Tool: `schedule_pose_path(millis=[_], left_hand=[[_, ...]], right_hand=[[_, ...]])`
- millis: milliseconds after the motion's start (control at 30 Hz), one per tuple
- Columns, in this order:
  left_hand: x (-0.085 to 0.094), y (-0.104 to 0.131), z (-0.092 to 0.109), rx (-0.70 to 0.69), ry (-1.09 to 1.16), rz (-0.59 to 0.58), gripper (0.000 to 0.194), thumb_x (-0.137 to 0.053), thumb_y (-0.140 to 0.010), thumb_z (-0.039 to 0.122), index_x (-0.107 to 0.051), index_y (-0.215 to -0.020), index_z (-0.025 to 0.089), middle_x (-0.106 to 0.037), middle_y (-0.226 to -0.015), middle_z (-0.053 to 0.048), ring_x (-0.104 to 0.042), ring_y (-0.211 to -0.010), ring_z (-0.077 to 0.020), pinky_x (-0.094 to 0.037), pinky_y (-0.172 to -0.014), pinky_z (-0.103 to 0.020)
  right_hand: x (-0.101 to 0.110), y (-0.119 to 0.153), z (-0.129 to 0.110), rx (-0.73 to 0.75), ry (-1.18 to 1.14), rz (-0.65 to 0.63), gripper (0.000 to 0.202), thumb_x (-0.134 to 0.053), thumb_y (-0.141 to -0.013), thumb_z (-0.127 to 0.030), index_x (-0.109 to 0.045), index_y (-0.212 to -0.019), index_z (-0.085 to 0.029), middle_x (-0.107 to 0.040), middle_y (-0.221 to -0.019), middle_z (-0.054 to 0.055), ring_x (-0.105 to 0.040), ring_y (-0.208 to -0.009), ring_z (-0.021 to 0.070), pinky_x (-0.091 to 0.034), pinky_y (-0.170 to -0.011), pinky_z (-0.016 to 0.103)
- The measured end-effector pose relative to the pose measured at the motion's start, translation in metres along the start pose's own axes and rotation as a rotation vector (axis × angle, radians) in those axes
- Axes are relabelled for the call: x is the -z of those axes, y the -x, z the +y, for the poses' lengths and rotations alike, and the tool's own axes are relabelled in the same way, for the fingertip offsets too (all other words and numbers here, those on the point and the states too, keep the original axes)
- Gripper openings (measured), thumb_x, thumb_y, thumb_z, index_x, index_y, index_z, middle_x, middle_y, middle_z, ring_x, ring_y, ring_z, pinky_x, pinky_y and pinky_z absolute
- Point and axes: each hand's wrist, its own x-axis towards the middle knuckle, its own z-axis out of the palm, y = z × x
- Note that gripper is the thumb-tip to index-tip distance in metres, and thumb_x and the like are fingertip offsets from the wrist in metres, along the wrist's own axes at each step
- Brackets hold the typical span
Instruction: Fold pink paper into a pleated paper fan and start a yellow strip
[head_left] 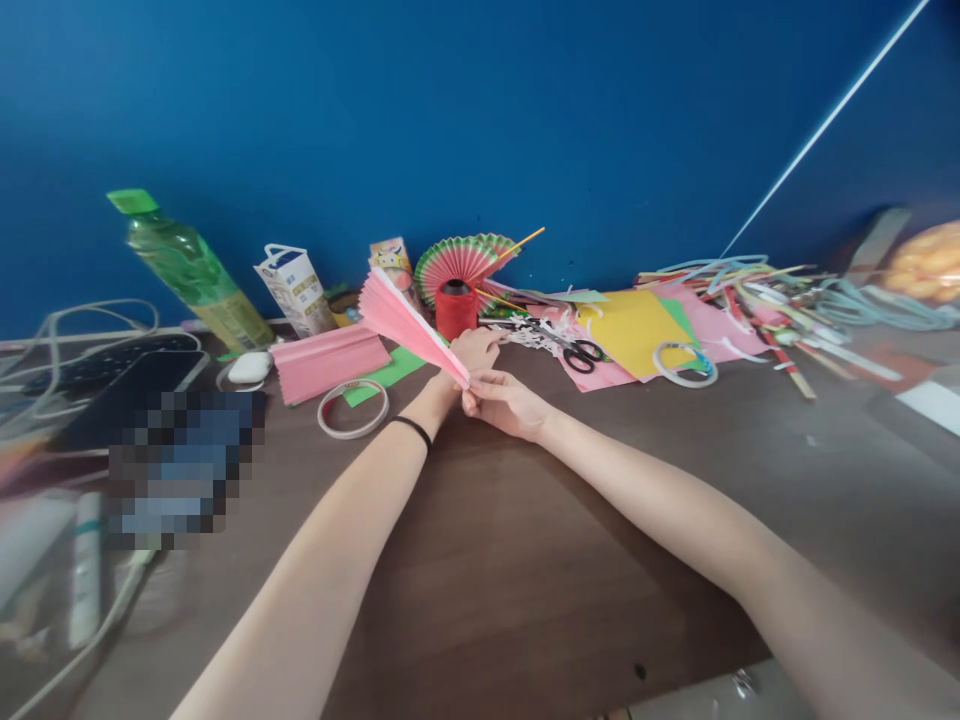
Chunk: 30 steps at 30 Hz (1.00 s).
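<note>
Head view: near the bench's (pixel 480 560) back edge, right hand (pixel 507 405) pinches pink pleated paper (pixel 401 318) low, presumably keeping folds gathered; left hand (pixel 475 348), beside red spool (pixel 454 314), has unclear grip.

Pink fan (pixel 407 322) in right hand (pixel 508 404)

At the upper left of the frame we see a green-capped bottle (pixel 196 275), a white carton (pixel 296 290) to its right, a small white case (pixel 250 367) below, and a blue wall (pixel 480 120) behind.
</note>
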Motion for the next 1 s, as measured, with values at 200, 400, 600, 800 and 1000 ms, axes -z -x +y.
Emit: schedule_pose_path(millis=[200,400,600,800,1000], left_hand=[[-0.004,0.002,-0.028,-0.120,0.138,0.008,0.042,-0.041,-0.075,0.005,-0.064,-0.106,0.019,-0.065,-0.090,-0.006,-0.059,-0.089,-0.0193,-0.042,-0.086,-0.032],[0.000,0.012,-0.028,0.022,0.419,0.224,0.025,-0.046,-0.068,0.003,-0.059,-0.085,0.016,-0.062,-0.081,-0.003,-0.058,-0.078,-0.0144,-0.046,-0.075,-0.028],[0.007,0.013,-0.009,0.114,0.424,0.119,0.021,-0.047,-0.068,0.005,-0.061,-0.080,0.016,-0.064,-0.078,-0.004,-0.059,-0.077,-0.0165,-0.047,-0.078,-0.032],[0.005,0.005,-0.008,0.053,0.701,-0.094,0.042,-0.040,-0.065,-0.001,-0.067,-0.094,0.013,-0.069,-0.102,-0.006,-0.060,-0.104,-0.0183,-0.038,-0.101,-0.034],[0.007,0.013,-0.021,0.154,1.004,-0.066,0.045,-0.046,-0.064,0.003,-0.063,-0.105,0.010,-0.069,-0.104,-0.011,-0.060,-0.105,-0.0213,-0.039,-0.100,-0.039]], right_hand=[[0.002,-0.002,0.002,0.012,-0.014,0.004,0.017,-0.074,-0.065,-0.028,-0.066,-0.073,-0.016,-0.059,-0.056,-0.002,-0.051,-0.054,0.0063,-0.039,-0.054,0.021],[0.003,-0.002,0.003,0.015,-0.006,0.000,0.020,-0.075,-0.065,-0.030,-0.067,-0.076,-0.016,-0.059,-0.058,-0.003,-0.052,-0.056,0.0056,-0.040,-0.056,0.019],[0.001,-0.002,0.002,0.005,-0.001,0.020,0.019,-0.074,-0.065,-0.029,-0.067,-0.075,-0.014,-0.059,-0.058,-0.002,-0.052,-0.056,0.0059,-0.040,-0.056,0.020],[-0.001,-0.001,0.001,-0.008,-0.017,0.028,0.020,-0.076,-0.063,-0.029,-0.066,-0.073,-0.014,-0.059,-0.056,-0.002,-0.052,-0.056,0.0062,-0.040,-0.055,0.020],[0.001,-0.004,0.004,0.034,-0.035,0.084,0.018,-0.075,-0.063,-0.027,-0.065,-0.072,-0.015,-0.058,-0.059,-0.002,-0.051,-0.057,0.0059,-0.038,-0.056,0.020]])
